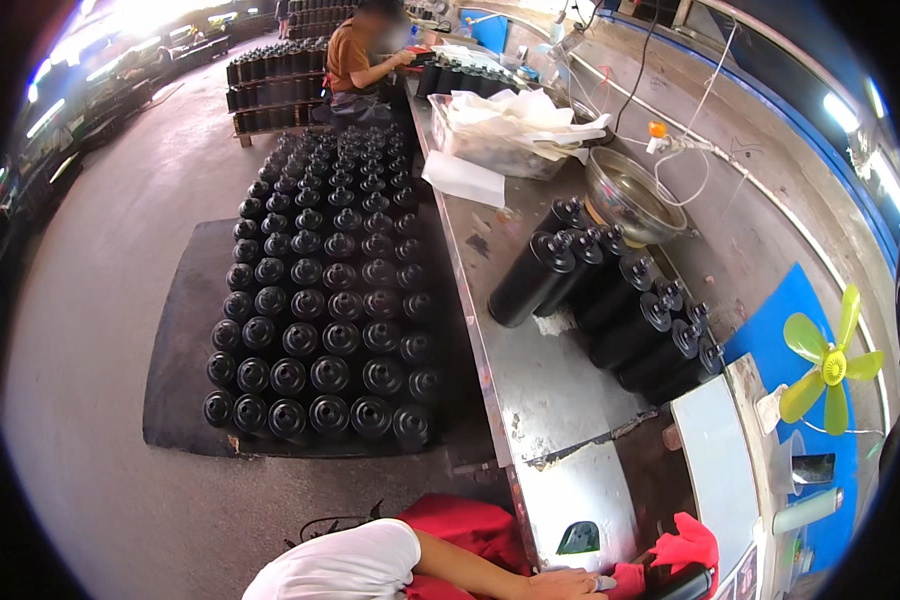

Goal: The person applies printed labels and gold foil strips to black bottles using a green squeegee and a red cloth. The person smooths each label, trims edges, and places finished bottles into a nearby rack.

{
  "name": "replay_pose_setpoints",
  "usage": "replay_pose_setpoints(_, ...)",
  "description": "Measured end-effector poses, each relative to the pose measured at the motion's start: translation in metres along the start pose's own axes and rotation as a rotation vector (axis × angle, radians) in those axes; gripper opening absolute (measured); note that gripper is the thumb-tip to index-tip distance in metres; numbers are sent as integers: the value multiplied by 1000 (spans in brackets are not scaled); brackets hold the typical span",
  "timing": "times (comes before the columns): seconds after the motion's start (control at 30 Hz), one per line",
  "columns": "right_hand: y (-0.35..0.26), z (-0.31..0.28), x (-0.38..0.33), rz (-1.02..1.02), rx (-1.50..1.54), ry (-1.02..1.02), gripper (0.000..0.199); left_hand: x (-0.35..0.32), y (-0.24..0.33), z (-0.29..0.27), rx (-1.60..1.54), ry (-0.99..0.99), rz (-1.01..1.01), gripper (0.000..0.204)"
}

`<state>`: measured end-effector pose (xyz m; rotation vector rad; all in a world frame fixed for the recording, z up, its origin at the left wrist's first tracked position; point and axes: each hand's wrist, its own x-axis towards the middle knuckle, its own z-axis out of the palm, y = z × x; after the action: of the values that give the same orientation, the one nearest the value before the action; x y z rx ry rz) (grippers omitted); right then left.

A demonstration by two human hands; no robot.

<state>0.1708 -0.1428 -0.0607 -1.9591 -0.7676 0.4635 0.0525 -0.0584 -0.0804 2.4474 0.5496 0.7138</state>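
My left hand (568,584) reaches in from the lower edge, bare-armed below a white sleeve. Its fingers are closed against bunched red fabric (686,546), which looks like a cloth, though a glove cannot be ruled out. The fabric lies around a black cylinder (688,584), cut off by the lower edge. No part of my right hand can be made out. Close by on the metal bench (540,400) is a dark oval opening or patch (578,538). Further along the bench stands a group of black cylinders (535,275) with stepped caps.
Left of the bench, rows of black cylinders (308,303) stand on a dark mat (185,340). A metal bowl (635,195) and a paper-filled plastic bin (515,135) sit further back. A green fan (832,367) is at the right. Another person (355,65) works at the far end.
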Motion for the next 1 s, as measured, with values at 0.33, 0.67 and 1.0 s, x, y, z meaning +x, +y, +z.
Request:
replay_pose_setpoints(0.33,24,-4,-8,-78,-44,-21,29,-57,-41,4,-115,184,24,34)
replay_pose_setpoints(0.67,53,-30,-16,-223,-228,-23,26,-55,-44,30,-110,245,75,44)
replay_pose_setpoints(1.0,54,-22,-21,-181,-76,-58,29,-66,-36,1,-147,106,-1,50)
